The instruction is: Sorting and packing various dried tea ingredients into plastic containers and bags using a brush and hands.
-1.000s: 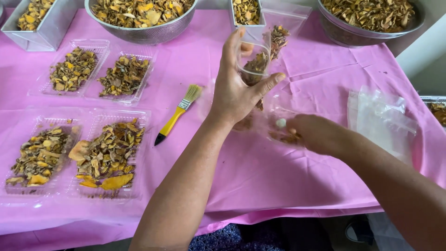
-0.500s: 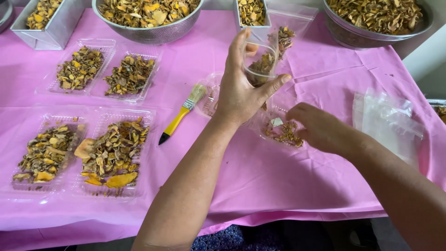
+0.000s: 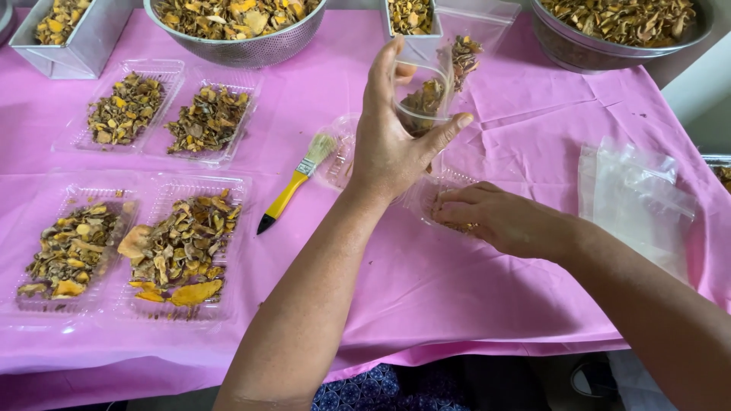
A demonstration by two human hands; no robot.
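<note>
While a pink cloth (image 3: 487,297) covers the table, clear plastic trays of dried yellow-brown chips line its left side: two smaller trays (image 3: 126,106) near the far edge and two larger trays (image 3: 179,243) closer to the person. Across the far edge stand a square metal tin (image 3: 61,38), a wide metal colander (image 3: 236,30) and a second metal bowl (image 3: 617,30), all heaped with the same chips. A stack of clear plastic bags (image 3: 636,198) lies flat at the right. A brush (image 3: 293,186) with a yellow handle rests on the cloth between the trays and the hands.

Seen from the head camera, the left hand (image 3: 392,137) is raised above the cloth, its fingers and thumb wrapped around a small clear cup (image 3: 422,99) that holds a few chips. Just below and to the right, the right hand (image 3: 499,217) reaches into a low clear tub (image 3: 438,198) on the cloth, its fingertips bunched on the chips inside; whether they grip any cannot be told. Both hands are close together but not touching.
</note>
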